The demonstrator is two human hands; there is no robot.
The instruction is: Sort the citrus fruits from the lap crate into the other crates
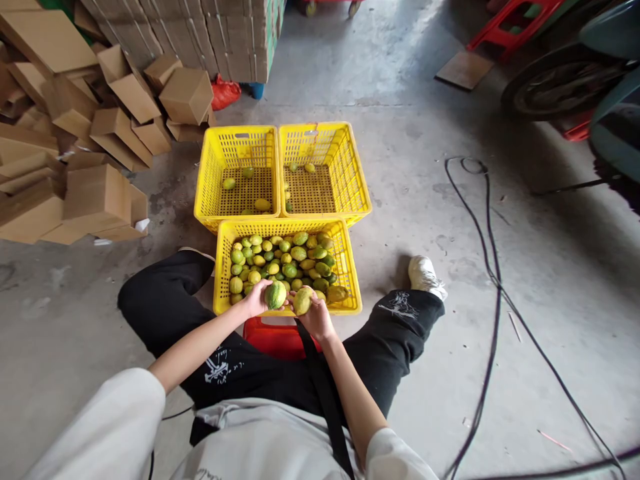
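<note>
Left hand point(257, 299): we saw fingers curled around a green-striped lemon point(275, 295) | right hand point(319, 319): fingers pinched a yellower lemon point(302, 301) | both were near the front yellow crate point(345, 263).

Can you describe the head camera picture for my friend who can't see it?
A seated person holds a green fruit in the left hand and a yellowish fruit in the right hand, over a yellow crate of many similar fruits. Beyond stand two more yellow crates with only a few fruits.

You wear a pale short-sleeved shirt point(265, 437), black trousers point(373, 350) with white printed markings point(217, 371), a black strap point(327, 400) and a white right shoe point(424, 275).
</note>
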